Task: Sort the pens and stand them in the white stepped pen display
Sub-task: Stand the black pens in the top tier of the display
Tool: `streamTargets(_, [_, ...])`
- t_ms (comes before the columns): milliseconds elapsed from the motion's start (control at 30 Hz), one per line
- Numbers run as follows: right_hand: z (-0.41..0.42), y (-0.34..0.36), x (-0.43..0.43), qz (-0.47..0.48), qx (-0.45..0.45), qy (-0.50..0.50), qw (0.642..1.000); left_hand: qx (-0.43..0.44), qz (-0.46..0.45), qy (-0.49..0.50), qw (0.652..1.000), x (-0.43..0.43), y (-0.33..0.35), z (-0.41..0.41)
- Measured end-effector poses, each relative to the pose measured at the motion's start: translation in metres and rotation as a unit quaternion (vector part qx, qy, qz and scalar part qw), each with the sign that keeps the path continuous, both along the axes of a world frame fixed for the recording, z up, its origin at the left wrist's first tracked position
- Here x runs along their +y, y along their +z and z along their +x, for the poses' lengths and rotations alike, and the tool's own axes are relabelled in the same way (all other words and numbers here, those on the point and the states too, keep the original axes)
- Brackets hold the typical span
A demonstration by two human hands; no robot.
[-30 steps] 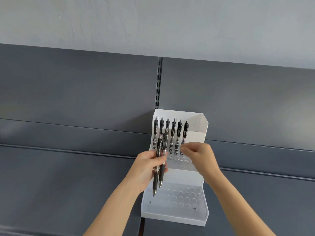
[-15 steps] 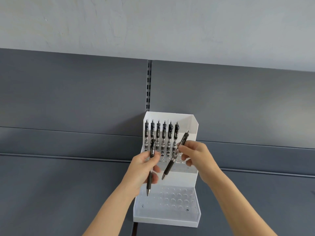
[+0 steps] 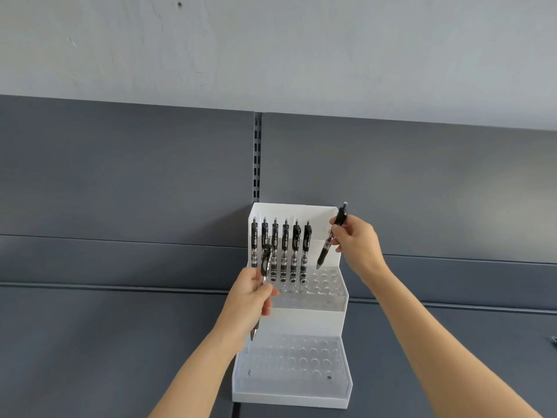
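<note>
The white stepped pen display (image 3: 304, 322) stands on a grey shelf against the back panel. Several black pens (image 3: 284, 251) stand upright in a row in its upper step. My right hand (image 3: 357, 241) pinches one black pen (image 3: 330, 239), tip down and slightly tilted, just above the empty holes at the right end of that row. My left hand (image 3: 251, 292) grips another black pen (image 3: 261, 289) upright in front of the display's left side. The lower step (image 3: 289, 362) has only empty holes.
Dark grey shelving panels (image 3: 120, 191) run left and right behind the display, with a slotted upright (image 3: 256, 158) above it. A pale wall (image 3: 271, 49) rises above. A small dark object (image 3: 554, 340) shows at the right edge.
My right hand has carried its pen up and to the right, from in front of the row to above the upper step's right end. The left hand still holds its single pen.
</note>
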State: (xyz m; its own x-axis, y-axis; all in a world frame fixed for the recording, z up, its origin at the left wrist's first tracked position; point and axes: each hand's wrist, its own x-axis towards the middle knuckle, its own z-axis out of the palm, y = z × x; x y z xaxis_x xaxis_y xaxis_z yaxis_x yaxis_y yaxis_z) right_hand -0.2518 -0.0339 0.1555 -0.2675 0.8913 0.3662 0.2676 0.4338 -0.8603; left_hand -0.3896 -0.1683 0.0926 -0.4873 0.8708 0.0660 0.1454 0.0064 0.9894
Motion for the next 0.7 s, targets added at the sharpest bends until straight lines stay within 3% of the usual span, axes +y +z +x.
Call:
streamTargets(367, [-0.026, -0.020, 0.005, 0.035, -0.249, -0.065, 0.966, -0.001, 0.040, 0.044, 0.998, -0.003, 0.001, -0.008])
streamTargets(700, [-0.026, -0.021, -0.001, 0.024, -0.239, -0.070, 0.968, -0.028, 0.053, 0.032, 0.998, -0.009, 0.010, -0.001])
